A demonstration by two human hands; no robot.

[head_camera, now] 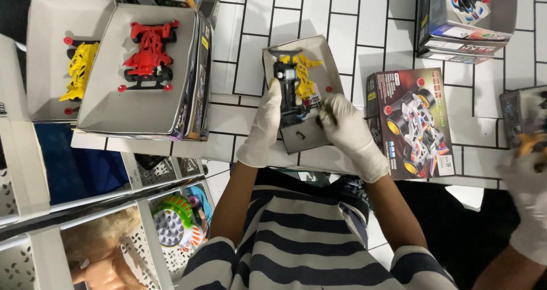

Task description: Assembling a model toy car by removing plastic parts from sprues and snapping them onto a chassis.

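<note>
Both my hands wear white gloves. My left hand (263, 126) grips the left side of a small black toy car chassis (289, 90) with yellow parts (305, 76). It is held over an open grey box tray (319, 53) on the white tiled surface. My right hand (348, 135) is curled on the chassis's near right end. A small black loose part (300, 134) lies in the tray between my hands.
Left of me, open boxes hold a red toy car frame (149, 53) and a yellow one (80, 70). A closed car-kit box (413, 124) lies to the right, with more boxes (464, 16) behind. A co-worker's gloved hand (527, 204) works far right. White shelves with toys (171, 224) stand lower left.
</note>
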